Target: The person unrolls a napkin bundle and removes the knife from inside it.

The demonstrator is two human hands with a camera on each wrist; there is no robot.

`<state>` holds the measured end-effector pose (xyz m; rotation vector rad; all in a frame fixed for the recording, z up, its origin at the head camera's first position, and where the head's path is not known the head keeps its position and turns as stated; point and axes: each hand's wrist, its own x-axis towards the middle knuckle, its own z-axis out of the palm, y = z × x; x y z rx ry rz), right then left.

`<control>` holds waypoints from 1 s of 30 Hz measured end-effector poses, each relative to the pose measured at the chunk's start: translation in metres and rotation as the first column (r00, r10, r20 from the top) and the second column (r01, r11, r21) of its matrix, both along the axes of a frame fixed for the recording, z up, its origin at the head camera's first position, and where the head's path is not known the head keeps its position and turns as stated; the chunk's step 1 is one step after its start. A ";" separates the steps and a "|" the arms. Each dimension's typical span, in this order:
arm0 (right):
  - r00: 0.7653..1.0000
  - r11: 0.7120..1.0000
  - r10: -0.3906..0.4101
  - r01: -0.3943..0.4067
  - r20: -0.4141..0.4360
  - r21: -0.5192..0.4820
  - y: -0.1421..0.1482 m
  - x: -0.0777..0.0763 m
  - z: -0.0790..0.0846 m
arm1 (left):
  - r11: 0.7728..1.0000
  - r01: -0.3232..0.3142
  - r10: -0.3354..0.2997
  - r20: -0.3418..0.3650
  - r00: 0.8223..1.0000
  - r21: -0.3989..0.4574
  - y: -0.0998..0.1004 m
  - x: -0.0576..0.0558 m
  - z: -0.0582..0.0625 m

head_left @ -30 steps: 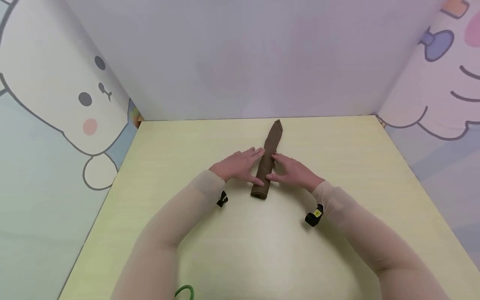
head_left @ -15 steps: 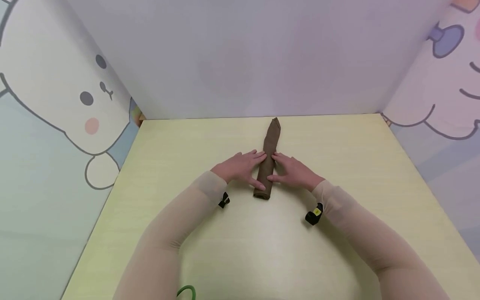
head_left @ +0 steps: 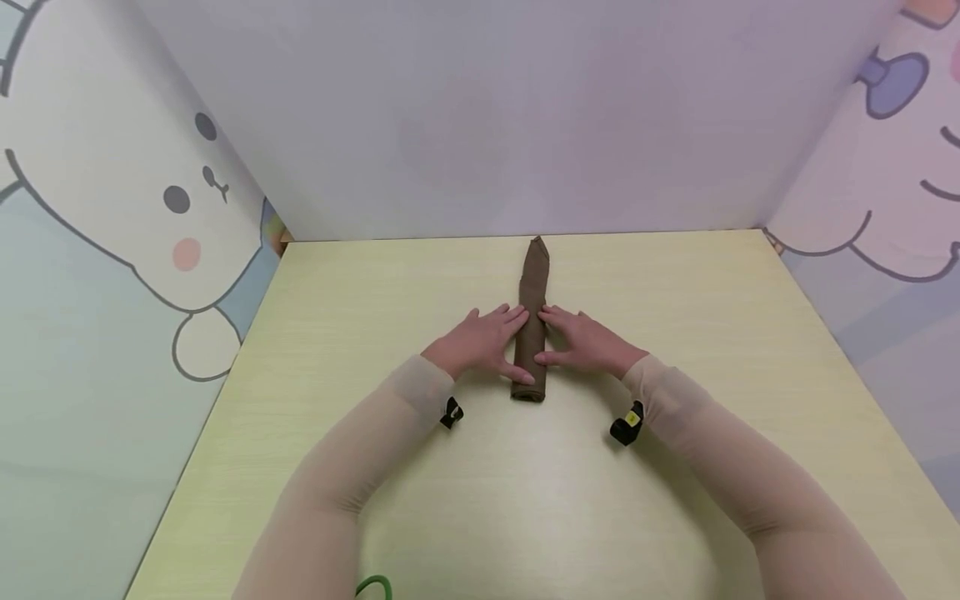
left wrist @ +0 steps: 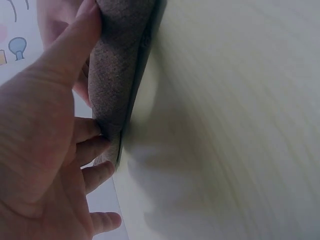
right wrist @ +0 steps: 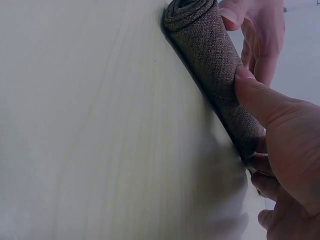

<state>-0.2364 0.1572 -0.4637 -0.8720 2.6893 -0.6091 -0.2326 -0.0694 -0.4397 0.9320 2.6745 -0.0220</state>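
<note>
A brown woven cloth (head_left: 532,337), rolled into a long narrow bundle, lies lengthwise on the table and points away from me. Its far end tapers; in the right wrist view the near end of the roll (right wrist: 202,55) shows spiral layers. My left hand (head_left: 480,340) touches its left side, fingers fairly straight and thumb resting on top near the close end. From the right, my right hand (head_left: 588,343) touches the other side with extended fingers and its thumb against the cloth. In the left wrist view the thumb and fingertips meet the roll (left wrist: 117,65).
The pale wood-grain table (head_left: 360,283) ends at a plain light back wall (head_left: 480,117). Cartoon-printed panels stand at both sides. Near the front edge, a green loop (head_left: 377,581) shows beside the left sleeve. Small black devices (head_left: 627,425) sit at the wrists.
The rolled cloth has turned from a slant to nearly straight, its far end swinging left and its near end shifting slightly right. Both hands have stayed against it, the left moving slightly nearer me.
</note>
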 end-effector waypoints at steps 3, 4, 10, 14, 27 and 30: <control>1.000 1.000 0.009 -0.009 -0.003 0.004 0.000 -0.001 0.000 | 1.000 -0.008 0.008 -0.003 1.000 0.002 0.000 0.002 -0.001; 1.000 1.000 0.012 -0.012 -0.002 0.004 0.000 -0.001 0.000 | 1.000 -0.012 0.012 -0.005 1.000 0.002 0.001 0.003 -0.001; 0.999 0.999 0.040 -0.040 0.010 -0.005 -0.001 -0.004 0.000 | 0.999 -0.036 0.036 -0.018 0.999 -0.029 0.002 0.007 -0.001; 0.998 0.998 0.059 -0.059 0.010 -0.001 -0.002 -0.005 0.001 | 0.998 -0.051 0.050 -0.021 0.999 -0.048 0.002 0.010 -0.001; 0.993 0.993 0.119 -0.119 0.015 0.008 -0.006 -0.009 0.001 | 0.994 -0.105 0.104 -0.035 0.994 -0.020 0.001 0.021 -0.004; 0.990 0.990 0.141 -0.141 0.016 0.006 -0.007 -0.011 0.001 | 0.993 -0.119 0.118 -0.046 0.992 -0.008 -0.001 0.025 -0.004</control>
